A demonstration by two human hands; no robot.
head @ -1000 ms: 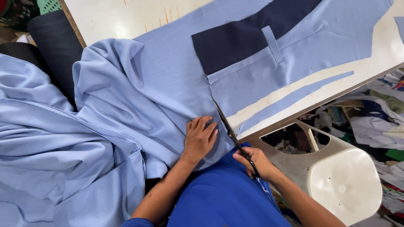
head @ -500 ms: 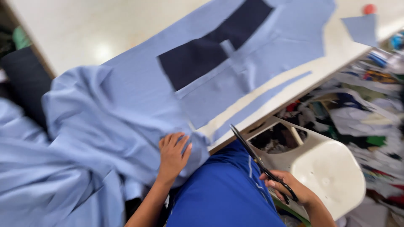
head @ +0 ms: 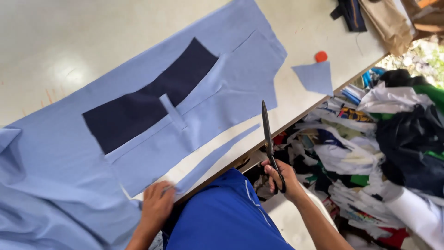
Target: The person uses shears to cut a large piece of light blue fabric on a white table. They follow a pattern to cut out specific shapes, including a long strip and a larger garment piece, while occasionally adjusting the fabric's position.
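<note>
An orange disc (head: pixel 321 56) sat on the surface (head: pixel 69 51) beside a small blue scrap (head: pixel 316 77). Fabric offcuts (head: pixel 384 153) were piled on the floor beyond.

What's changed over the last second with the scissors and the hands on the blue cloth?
The right hand has lifted the scissors out of the light blue fabric and off past the table edge, blades shut and pointing away. The left hand has slid nearer the edge, fingers on a narrow cut strip. The dark navy piece stays put.

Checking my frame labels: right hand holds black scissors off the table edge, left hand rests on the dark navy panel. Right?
Not quite. The head view shows the left hand on the light blue fabric at the near table edge, apart from the dark navy panel. The right hand does hold the black scissors.
</note>
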